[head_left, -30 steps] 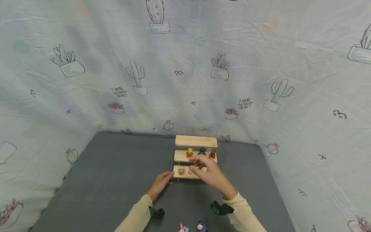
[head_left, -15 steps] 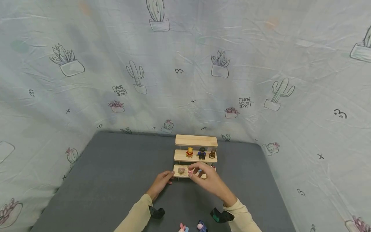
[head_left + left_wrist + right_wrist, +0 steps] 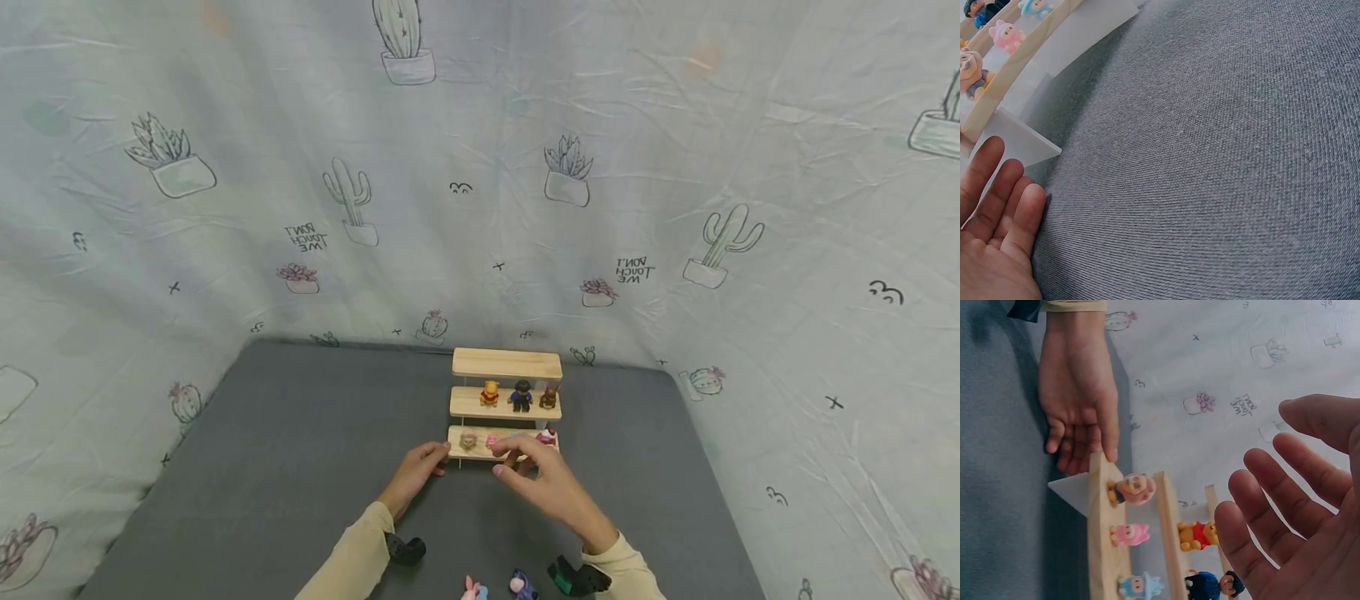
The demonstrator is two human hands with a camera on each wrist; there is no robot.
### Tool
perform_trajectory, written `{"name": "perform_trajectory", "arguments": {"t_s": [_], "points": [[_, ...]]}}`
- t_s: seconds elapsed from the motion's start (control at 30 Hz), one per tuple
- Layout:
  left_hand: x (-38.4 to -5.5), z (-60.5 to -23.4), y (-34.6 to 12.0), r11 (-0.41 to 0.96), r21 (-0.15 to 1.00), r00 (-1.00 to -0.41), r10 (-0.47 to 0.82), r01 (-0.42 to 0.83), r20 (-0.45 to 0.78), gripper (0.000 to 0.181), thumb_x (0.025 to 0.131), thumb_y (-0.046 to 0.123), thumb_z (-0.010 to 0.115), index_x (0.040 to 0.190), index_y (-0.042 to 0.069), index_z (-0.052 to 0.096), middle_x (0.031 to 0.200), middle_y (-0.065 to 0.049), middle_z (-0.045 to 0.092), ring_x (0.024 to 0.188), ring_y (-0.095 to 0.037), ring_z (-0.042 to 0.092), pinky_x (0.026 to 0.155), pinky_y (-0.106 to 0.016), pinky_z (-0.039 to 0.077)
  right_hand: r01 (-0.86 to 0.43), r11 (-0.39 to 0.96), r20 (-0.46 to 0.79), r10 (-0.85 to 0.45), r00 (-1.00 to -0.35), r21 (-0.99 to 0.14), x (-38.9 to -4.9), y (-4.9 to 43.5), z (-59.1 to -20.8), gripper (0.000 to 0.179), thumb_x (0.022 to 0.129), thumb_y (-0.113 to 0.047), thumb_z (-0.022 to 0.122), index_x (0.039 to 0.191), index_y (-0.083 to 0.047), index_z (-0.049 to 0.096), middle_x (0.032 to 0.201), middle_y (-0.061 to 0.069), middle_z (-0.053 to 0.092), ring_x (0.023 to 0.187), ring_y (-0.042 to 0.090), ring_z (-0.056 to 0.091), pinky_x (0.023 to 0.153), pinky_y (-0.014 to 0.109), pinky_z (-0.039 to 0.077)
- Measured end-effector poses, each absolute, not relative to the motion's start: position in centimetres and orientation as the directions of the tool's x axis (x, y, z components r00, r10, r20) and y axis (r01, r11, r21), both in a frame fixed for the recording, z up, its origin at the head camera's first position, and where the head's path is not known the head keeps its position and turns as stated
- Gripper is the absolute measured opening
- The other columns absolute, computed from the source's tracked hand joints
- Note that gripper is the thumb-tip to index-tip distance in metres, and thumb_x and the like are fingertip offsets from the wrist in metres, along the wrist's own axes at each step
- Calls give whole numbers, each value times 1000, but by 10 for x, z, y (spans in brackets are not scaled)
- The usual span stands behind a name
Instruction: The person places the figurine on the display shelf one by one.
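A three-tier wooden display shelf stands ahead. My left hand is at the left end of its bottom tier, thumb touching the wood, the other fingers relaxed beside the white support. My right hand hovers just in front of the bottom tier, fingers loosely spread and holding nothing. The pink figurine stands upright between a pale-capped figurine and a light-blue one. Farther right on that tier is a red-and-white figurine; the right hand partly hides the row in the head view.
On the middle tier stand a yellow bear figurine in red, a dark-haired figurine in blue and a brown one. A rabbit figurine and a blue donkey figurine are on the grey tabletop near me.
My right hand came down to the pink figurine on the bottom tier, then drew back toward me and to the right, leaving it standing. The left hand stays at the shelf's end.
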State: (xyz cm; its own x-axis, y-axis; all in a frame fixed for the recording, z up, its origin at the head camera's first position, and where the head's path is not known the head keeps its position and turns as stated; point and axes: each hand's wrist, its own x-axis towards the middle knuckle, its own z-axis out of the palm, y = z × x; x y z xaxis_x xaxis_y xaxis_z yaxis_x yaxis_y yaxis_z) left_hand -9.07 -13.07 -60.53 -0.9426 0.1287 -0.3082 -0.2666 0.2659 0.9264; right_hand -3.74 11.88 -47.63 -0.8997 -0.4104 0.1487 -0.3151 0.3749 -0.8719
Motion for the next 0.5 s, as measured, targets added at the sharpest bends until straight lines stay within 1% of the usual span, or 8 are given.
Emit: {"name": "perform_trajectory", "arguments": {"t_s": [0.13,0.27,0.37,0.5], "points": [[-90,-608,-131,270,925,-942,132,-267,-310,53,102,51,55,118,2,68,114,-11,66,98,-17,63,85,-31,55,-312,356,157,-401,-902,-881,-34,122,-484,23,98,-26,69,119,-16,68,111,6,70,88,6,64,75,27,55],[-90,-609,-131,270,926,-942,131,-265,-308,53,101,52,56,117,3,68,113,-10,67,98,-16,63,83,-30,54,-309,352,164,-387,-907,-883,-29,124,-491,20,97,-22,70,116,-16,68,108,5,70,86,5,62,74,26,54],[-90,-608,-130,266,927,-945,123,-263,-303,52,102,50,55,117,2,68,113,-11,67,98,-17,63,84,-33,55,-298,358,154,-378,-913,-885,-26,125,-495,20,97,-22,71,116,-18,68,107,6,70,87,3,61,75,25,54],[-89,-606,-129,267,927,-947,113,-264,-302,51,102,49,55,116,1,68,113,-12,67,98,-19,64,85,-37,55,-292,355,150,-375,-915,-888,-21,127,-501,22,97,-24,70,118,-16,68,107,9,71,88,1,61,75,25,54]]}}
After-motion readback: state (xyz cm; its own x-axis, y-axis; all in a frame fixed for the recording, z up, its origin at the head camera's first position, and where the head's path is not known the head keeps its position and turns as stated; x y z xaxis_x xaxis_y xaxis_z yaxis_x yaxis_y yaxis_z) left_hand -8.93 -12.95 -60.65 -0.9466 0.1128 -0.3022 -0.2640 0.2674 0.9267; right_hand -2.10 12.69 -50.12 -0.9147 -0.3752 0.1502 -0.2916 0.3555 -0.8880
